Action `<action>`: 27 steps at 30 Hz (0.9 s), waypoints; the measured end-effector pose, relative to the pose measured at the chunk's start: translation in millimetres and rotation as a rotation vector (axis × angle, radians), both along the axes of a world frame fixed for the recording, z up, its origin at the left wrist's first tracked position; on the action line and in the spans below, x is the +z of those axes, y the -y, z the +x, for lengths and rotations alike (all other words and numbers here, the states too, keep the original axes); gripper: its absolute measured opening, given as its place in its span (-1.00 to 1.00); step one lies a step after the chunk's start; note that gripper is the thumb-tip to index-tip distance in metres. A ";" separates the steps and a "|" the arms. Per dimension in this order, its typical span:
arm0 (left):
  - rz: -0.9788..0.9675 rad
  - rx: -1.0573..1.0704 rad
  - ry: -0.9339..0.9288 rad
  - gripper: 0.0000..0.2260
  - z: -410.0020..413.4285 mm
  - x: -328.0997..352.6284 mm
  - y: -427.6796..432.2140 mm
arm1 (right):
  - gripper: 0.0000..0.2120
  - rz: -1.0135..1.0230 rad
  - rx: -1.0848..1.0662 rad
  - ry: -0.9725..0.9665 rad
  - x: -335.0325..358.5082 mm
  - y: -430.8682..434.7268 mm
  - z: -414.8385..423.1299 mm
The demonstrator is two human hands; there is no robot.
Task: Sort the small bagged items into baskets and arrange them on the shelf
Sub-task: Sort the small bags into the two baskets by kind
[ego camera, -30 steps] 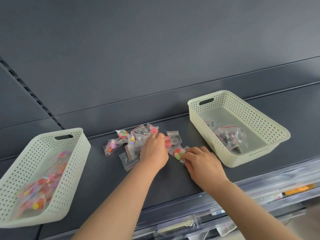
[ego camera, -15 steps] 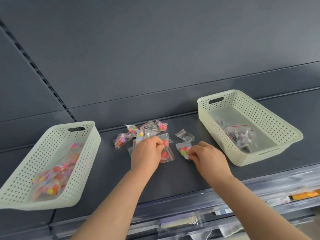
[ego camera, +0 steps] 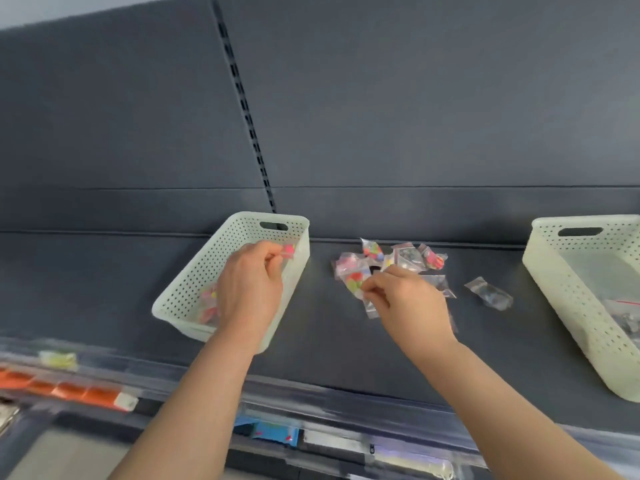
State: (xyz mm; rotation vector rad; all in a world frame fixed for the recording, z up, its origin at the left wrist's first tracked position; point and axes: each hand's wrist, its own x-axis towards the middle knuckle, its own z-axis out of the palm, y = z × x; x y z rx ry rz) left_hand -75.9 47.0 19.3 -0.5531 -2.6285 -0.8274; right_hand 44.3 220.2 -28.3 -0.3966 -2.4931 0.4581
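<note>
- Left hand (ego camera: 249, 289), fingers curled, pinches a pink-filled bag (ego camera: 288, 250) over the far end of the left basket (ego camera: 194, 289), forearm reaching in from the near side.
- Right hand (ego camera: 405, 299) pinches a clear bag (ego camera: 353, 280) of bright pieces at the near-left edge of the pile (ego camera: 405, 258) on the shelf (ego camera: 104, 271).

This looks like a shop aisle: a dark grey metal shelf (ego camera: 329, 341) with matching back panels (ego camera: 415, 98), a black slotted upright strip (ego camera: 249, 116), a clear plastic front rail (ego camera: 346, 393) and, blurred below, seemingly orange packets (ego camera: 69, 389) of stock.
</note>
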 end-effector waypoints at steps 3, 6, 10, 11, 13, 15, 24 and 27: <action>-0.136 0.109 0.111 -0.84 -8.4 0.4 46.0 | -0.95 -0.004 0.075 0.021 14.6 27.3 -33.7; -0.124 0.136 0.191 -0.79 -7.4 -2.4 79.0 | -0.90 0.005 0.160 0.023 31.1 52.3 -68.1; -0.109 0.125 0.203 -0.82 -8.1 -2.5 94.7 | -0.87 0.004 0.242 0.017 43.1 82.0 -111.4; -0.110 0.105 0.199 -0.83 -8.1 -1.6 94.2 | -0.85 0.009 0.263 0.062 42.6 87.8 -119.2; -0.109 0.050 0.177 -0.82 -8.5 0.1 89.8 | -0.79 0.003 0.292 0.162 38.0 93.9 -126.5; -0.118 -0.003 0.161 -0.82 -9.9 2.9 81.8 | -0.76 0.008 0.272 0.184 30.3 93.2 -121.6; -0.112 -0.332 0.166 -0.82 1.0 -5.4 1.3 | -0.84 -0.013 -0.020 0.123 -2.6 32.2 -50.4; -0.188 -0.446 0.189 -0.81 9.3 -14.3 -31.6 | -0.81 -0.049 -0.151 0.188 -7.9 8.3 -18.2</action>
